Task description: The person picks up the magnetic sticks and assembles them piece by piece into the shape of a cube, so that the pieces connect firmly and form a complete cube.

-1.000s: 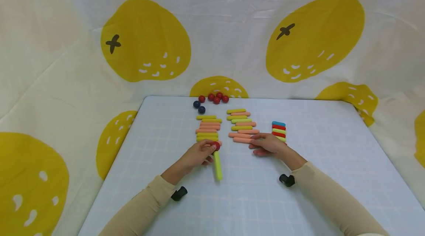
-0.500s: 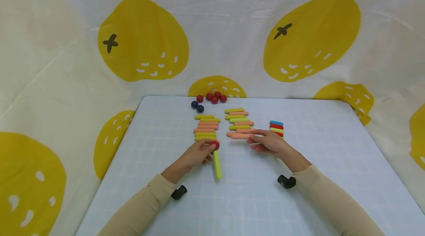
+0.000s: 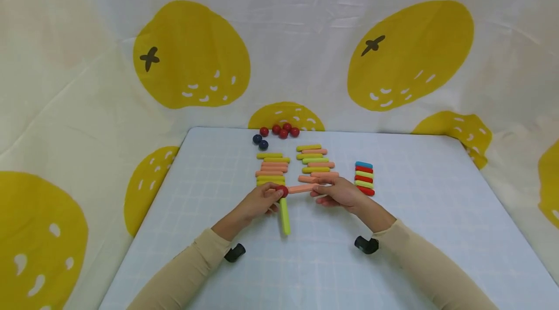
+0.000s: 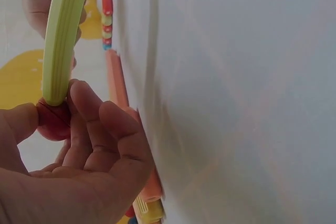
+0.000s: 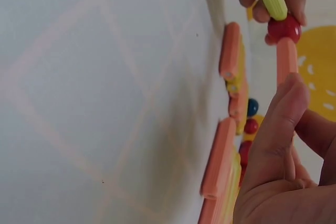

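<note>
My left hand (image 3: pixel 260 200) pinches a red ball (image 5: pixel 285 28) between thumb and fingers. A yellow-green stick (image 3: pixel 285 216) is joined to that ball and points toward me, above the table. From the right, my right hand (image 3: pixel 340 193) pinches a pink stick (image 3: pixel 302 188) near one end; its other end meets the ball. In the right wrist view the pink stick (image 5: pixel 286 59) touches the ball's near side, but I cannot tell whether it is fixed in. The yellow-green stick (image 4: pixel 64 38) and the ball (image 4: pixel 54 120) show up close in the left wrist view.
Behind my hands lie two columns of pink and yellow sticks (image 3: pixel 272 164), (image 3: pixel 312 157). A shorter column of blue, red and yellow-green sticks (image 3: pixel 364 174) lies to the right. Several red balls (image 3: pixel 284 133) and two dark blue balls (image 3: pixel 263 145) sit at the table's back edge.
My right hand has lifted a pink stick from the near end of the right column and brought it left to the red ball. My left hand has stayed in place.
</note>
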Available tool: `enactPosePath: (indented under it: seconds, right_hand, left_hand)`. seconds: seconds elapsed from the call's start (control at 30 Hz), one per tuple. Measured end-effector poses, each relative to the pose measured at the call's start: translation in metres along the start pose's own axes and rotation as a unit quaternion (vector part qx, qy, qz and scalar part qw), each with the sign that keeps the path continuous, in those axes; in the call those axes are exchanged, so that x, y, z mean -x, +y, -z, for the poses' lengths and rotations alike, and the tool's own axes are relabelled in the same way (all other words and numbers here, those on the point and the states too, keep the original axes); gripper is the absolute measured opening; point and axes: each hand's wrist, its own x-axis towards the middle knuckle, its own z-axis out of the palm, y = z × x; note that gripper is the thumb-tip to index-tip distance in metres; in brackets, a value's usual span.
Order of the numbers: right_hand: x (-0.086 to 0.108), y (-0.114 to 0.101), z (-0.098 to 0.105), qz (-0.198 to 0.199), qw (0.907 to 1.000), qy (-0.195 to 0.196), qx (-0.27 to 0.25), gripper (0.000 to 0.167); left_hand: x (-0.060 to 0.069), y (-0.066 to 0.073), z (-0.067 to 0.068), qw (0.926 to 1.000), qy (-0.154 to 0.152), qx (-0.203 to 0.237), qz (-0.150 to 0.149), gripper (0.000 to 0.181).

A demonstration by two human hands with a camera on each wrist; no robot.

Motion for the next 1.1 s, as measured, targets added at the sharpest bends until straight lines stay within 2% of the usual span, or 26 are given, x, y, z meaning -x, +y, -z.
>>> enactPosePath:
  seconds: [0.2, 0.47, 0.67, 0.8, 0.9, 1.03, 1.1]
  right_hand:
    - [-0.003, 0.003, -0.001, 0.008, 0.9999, -0.005, 0.007, 0.047]
    - [-0.006, -0.004, 0.008, -0.007, 0.9979, -0.030, 0.056, 0.049]
    - [-0.015, -0.002, 0.002, -0.013, 0.9958, -0.050, 0.076, 0.044]
    - [-0.022, -0.007, -0.009, 0.003, 0.9877, -0.079, 0.135, 0.038]
    - [-0.028, -0.012, -0.020, 0.015, 0.9766, -0.102, 0.189, 0.031]
    - [-0.036, -0.017, -0.035, 0.022, 0.9626, -0.127, 0.238, 0.022]
    - [-0.040, -0.019, -0.042, 0.027, 0.9585, -0.139, 0.247, 0.021]
  left_hand:
    - [0.003, 0.002, 0.003, 0.9997, -0.011, -0.021, -0.005, 0.037]
    - [0.005, -0.003, 0.001, 0.9962, -0.082, -0.014, -0.027, 0.032]
    - [0.011, -0.008, 0.000, 0.9928, -0.097, -0.070, -0.013, 0.029]
    - [0.015, -0.009, 0.000, 0.9879, -0.093, -0.123, -0.008, 0.026]
    - [0.015, -0.010, 0.000, 0.9832, -0.089, -0.159, -0.016, 0.025]
    - [0.012, -0.012, 0.003, 0.9824, -0.078, -0.167, -0.030, 0.028]
    - [0.010, -0.012, 0.006, 0.9831, -0.070, -0.165, -0.034, 0.030]
